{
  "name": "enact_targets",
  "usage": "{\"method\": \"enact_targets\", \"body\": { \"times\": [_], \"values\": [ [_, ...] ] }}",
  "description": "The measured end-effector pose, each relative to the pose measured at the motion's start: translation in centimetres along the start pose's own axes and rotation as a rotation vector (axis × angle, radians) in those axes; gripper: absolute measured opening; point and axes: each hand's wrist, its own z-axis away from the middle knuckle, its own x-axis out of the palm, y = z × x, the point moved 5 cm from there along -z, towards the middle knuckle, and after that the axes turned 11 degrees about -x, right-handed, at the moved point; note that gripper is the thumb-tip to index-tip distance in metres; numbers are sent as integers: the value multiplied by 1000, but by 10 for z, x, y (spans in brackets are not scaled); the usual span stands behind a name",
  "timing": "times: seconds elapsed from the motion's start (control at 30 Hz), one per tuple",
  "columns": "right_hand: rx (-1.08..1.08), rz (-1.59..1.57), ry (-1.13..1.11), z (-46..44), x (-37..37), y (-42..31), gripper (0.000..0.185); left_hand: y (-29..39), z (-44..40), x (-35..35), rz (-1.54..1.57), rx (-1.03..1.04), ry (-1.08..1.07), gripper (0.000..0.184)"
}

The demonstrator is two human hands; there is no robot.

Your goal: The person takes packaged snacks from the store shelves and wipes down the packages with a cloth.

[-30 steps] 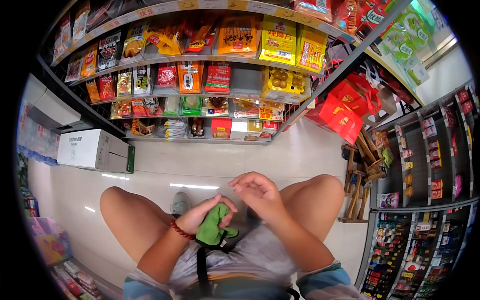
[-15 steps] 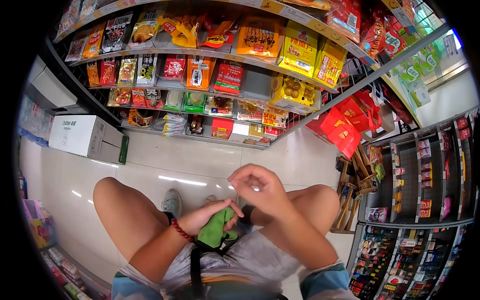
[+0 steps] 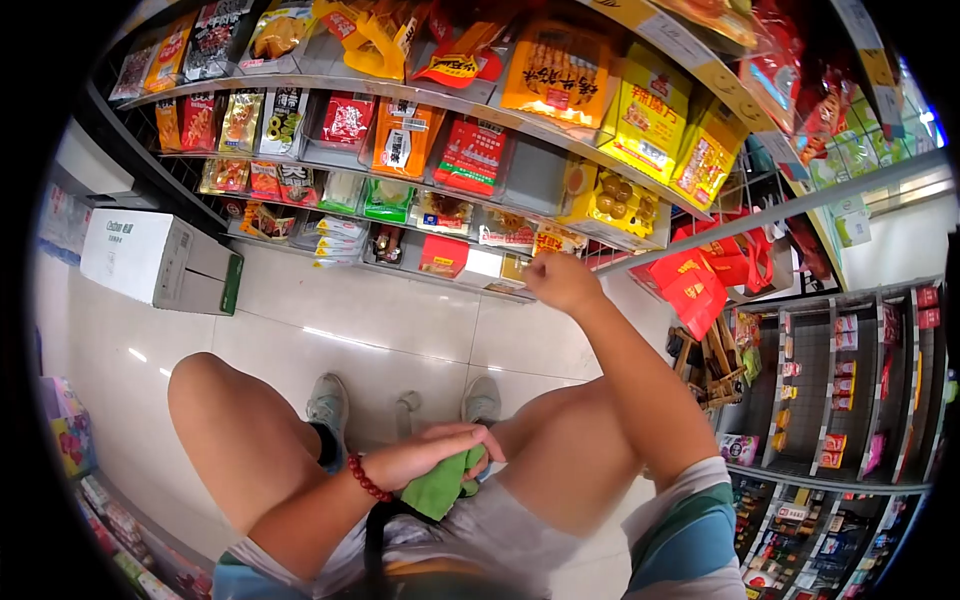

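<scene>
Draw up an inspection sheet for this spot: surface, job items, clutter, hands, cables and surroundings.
Surface: pale floor tiles, glossy, with light reflections.
Job's things: green cloth, bunched in the left hand; yellow-and-red pack on a low shelf, just beyond the right hand.
Clutter: white box on the floor beside the shelf unit; wooden frames off to the right.
Hands: left closed around the cloth; right extended toward the lower shelves, fingers curled, contact or grip unclear.
Cables: nothing seen.
Surroundings: stocked shelf unit ahead, red bags by its right end, second rack at right.
</scene>
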Motion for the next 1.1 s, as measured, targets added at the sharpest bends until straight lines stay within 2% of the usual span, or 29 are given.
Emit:
{"method": "enact_targets", "body": {
  "times": [0.1, 0.23, 0.3, 0.33, 0.37, 0.5, 0.7, 0.8, 1.03, 1.1],
  "values": [
    [114, 182, -5, -41, 11, 40, 42, 5, -4, -6, -12, 12, 14, 45],
    [255, 242, -55, -77, 20, 61, 49, 12, -10, -15, -2, 6, -3, 45],
    [391, 112, -54, -87, 21, 68, 69, 15, -11, -19, 4, 8, 11, 44],
    [390, 114, -61, -92, 23, 70, 69, 17, -12, -21, 34, -8, 24, 42],
    [351, 217, 67, -96, 18, 67, 72, 18, -11, -23, 63, -26, 39, 40],
    [253, 381, 284, -119, 20, 80, 81, 25, -11, -32, 68, -19, 50, 40],
    [195, 294, 242, -140, 43, 122, 87, 22, -14, -40, 45, 33, 69, 42],
    [224, 288, 164, -142, 46, 123, 86, 23, -13, -42, 46, 27, 81, 42],
    [207, 277, 186, -135, 32, 101, 79, 22, -11, -42, 53, 29, 92, 40],
    [87, 406, 291, -137, 33, 110, 62, 22, -10, -40, 58, 34, 95, 40]
  ]
}}
